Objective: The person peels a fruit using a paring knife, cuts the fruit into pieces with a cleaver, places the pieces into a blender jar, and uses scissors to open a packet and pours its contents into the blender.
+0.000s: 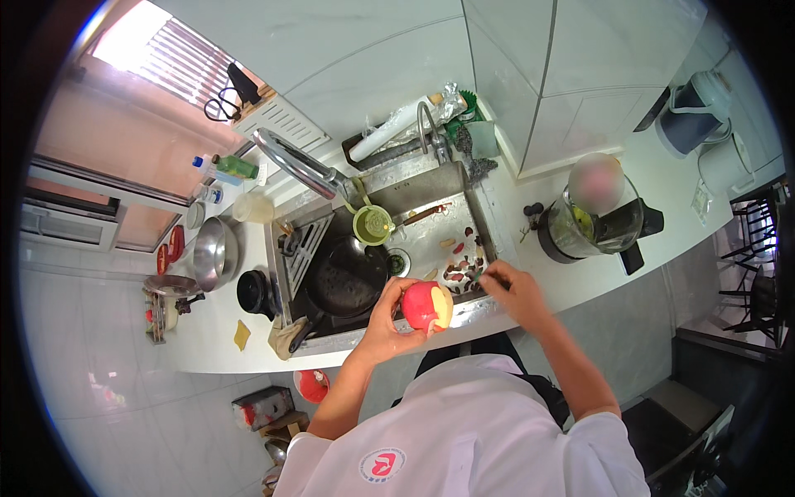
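Observation:
My left hand (pixel 390 326) holds a red apple (pixel 421 305) over the sink's front edge. A strip on the apple's right side is peeled to pale yellow flesh. In my right hand (pixel 518 295), just right of the apple, is a small tool (pixel 478 277) with a green part; the fingers hide most of it. Dark and red peelings (pixel 463 267) lie in the right part of the steel sink (pixel 428 239) beneath that hand. A black frying pan (pixel 348 276) rests at the sink's left, and a green plastic cup (pixel 371 225) stands behind it.
A chrome faucet (pixel 298 163) arches over the sink. To the right stands a glass blender jug (pixel 587 223) with green pieces inside, a phone (pixel 632 259) beside it. Steel bowls (pixel 214 255) and a black pot (pixel 253 292) occupy the left counter. A brown-handled utensil (pixel 425 214) lies in the sink.

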`<state>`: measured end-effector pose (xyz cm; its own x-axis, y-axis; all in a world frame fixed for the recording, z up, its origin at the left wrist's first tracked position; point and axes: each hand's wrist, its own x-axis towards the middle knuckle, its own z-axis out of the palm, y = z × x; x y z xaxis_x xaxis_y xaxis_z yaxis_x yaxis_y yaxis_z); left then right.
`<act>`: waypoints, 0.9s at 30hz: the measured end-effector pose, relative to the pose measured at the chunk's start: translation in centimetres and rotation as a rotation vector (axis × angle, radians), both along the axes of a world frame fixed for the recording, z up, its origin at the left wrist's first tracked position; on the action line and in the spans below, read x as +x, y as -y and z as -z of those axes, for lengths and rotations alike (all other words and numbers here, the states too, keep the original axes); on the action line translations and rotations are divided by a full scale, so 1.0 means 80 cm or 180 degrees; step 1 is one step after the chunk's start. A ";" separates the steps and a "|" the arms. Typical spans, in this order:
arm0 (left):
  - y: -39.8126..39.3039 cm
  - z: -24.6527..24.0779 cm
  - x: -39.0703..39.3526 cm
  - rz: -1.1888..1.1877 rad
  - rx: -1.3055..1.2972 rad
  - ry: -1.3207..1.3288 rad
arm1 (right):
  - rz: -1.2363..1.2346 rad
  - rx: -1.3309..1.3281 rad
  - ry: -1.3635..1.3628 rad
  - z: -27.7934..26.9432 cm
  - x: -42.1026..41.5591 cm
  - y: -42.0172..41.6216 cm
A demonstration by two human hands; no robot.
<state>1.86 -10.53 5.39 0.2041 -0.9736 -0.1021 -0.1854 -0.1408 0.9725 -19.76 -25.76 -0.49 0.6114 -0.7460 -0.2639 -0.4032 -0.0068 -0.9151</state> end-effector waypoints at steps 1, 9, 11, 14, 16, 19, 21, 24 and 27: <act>0.001 0.006 0.003 -0.0003 -0.0025 -0.0192 | -0.0049 -0.0018 0.0463 -0.009 0.003 -0.012; 0.010 0.018 0.028 0.0330 -0.0167 -0.0668 | -0.0079 -0.0897 0.0917 -0.028 0.020 -0.036; 0.012 0.005 0.030 0.0445 -0.0228 -0.0511 | -0.0205 -0.1283 -0.0336 -0.005 0.014 -0.023; 0.022 0.001 0.046 0.0571 -0.0278 0.0017 | 0.0082 -0.1237 -0.1122 -0.007 0.016 -0.009; 0.017 0.004 0.053 0.0616 -0.0153 0.0241 | 0.0245 -0.0734 -0.0972 -0.039 0.022 -0.011; 0.020 0.007 0.065 0.0654 -0.0027 0.0293 | 0.0067 -0.0022 0.0483 -0.040 0.033 -0.036; 0.022 0.008 0.069 0.0663 -0.0083 0.0267 | 0.0009 -0.0126 0.0433 -0.050 0.042 -0.046; 0.021 0.010 0.076 0.0645 -0.0299 0.0431 | 0.0016 -0.0805 -0.0275 -0.051 0.052 -0.044; 0.018 0.005 0.082 0.0655 -0.0459 0.0670 | 0.0124 -0.1293 -0.1242 -0.018 0.049 -0.037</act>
<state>8.38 -11.96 5.02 0.0034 -0.9980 0.0633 -0.3949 0.0568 0.9170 -15.86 -22.80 0.99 0.4961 -0.8549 -0.1518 -0.7181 -0.3058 -0.6251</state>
